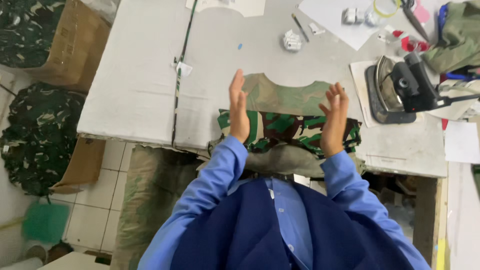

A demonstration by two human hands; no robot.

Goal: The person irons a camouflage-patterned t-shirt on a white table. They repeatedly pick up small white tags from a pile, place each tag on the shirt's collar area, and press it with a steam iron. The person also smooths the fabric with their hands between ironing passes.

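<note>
Both hands are raised above the near edge of the table, palms turned toward each other and fingers loosely spread; neither grasps anything. The left hand stands upright over the left end of the camouflage cloth piece, the right hand over its right end, and whether either wrist brushes the fabric cannot be told from this angle.

The cloth lies folded at the table's front edge: a strip of vivid green, brown and black pattern faces up along the near side, while the paler reverse side shows behind it, with a curved neckline notch cut into its far edge. Its lower part hangs over the table edge and is hidden by the blue sleeves and dark vest of the person.

To the right, an electric iron rests on its side on a pale mat (its cord runs off the frame). Beyond it, a heap of olive fabric is cut off by the right border. Small items lie at the far side: a crumpled paper, a pen, sheets of white paper, and bits too small to identify.

On the floor at left, piles of camouflage fabric sit beside cardboard; a green object at the lower left is too blurred to name.
</note>
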